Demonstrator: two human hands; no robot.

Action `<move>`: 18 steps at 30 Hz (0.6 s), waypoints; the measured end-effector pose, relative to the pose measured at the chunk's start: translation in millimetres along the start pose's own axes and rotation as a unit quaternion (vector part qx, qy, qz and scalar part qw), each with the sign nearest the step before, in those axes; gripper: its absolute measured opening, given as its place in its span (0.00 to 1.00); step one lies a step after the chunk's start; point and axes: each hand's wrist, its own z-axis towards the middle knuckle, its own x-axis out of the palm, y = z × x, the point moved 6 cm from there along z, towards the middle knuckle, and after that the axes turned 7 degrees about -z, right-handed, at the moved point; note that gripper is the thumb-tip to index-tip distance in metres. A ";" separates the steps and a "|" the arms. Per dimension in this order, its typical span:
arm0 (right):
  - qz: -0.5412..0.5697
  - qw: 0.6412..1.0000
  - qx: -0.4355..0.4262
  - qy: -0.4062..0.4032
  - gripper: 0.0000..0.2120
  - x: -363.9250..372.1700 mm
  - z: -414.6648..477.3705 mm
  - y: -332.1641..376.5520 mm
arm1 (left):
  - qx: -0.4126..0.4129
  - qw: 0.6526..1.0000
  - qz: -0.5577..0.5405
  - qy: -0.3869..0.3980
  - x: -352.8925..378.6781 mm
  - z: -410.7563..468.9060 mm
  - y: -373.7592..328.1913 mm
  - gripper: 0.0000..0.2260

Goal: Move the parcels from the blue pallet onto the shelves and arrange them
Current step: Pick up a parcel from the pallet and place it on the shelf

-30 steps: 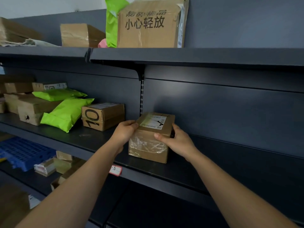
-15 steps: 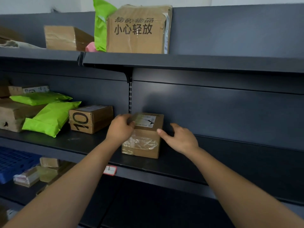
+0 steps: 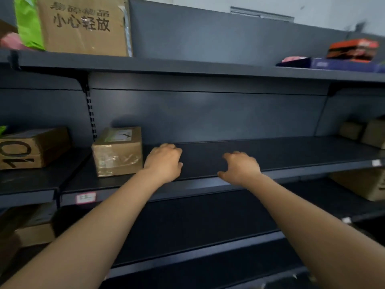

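Note:
A small taped cardboard parcel with a white label on top stands on the dark middle shelf, at the left end of this bay. My left hand hovers just right of the parcel, fingers curled, holding nothing. My right hand is further right over the shelf's front edge, fingers loosely spread and empty. The blue pallet is out of view.
A box marked "10" sits left of the parcel. On the top shelf are a large printed carton, a green bag, and an orange box at far right. More cartons lie at the right and on lower shelves.
Both hands have let go of the taped parcel and moved right of it. The view has swung to the right, so the parcel and the "10" box now sit at the left.

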 end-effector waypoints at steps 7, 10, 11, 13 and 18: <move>-0.049 0.991 0.117 0.049 0.27 17.4 -104.2 -118.4 | 0.122 0.991 -0.030 0.051 37.1 -19.2 -131.4 0.11; -0.056 0.983 0.164 0.059 0.27 23.7 -152.9 -167.2 | 0.160 0.983 -0.053 0.066 50.0 -29.3 -190.7 0.10; -0.057 0.981 0.177 0.063 0.27 25.7 -169.8 -182.8 | 0.169 0.981 -0.061 0.073 54.1 -32.7 -210.6 0.10; -0.062 0.975 0.201 0.072 0.25 28.1 -204.5 -214.0 | 0.187 0.976 -0.071 0.087 62.6 -40.9 -252.4 0.10; -0.071 0.958 0.260 0.097 0.20 29.5 -295.5 -290.9 | 0.241 0.958 -0.095 0.125 81.3 -71.8 -364.2 0.10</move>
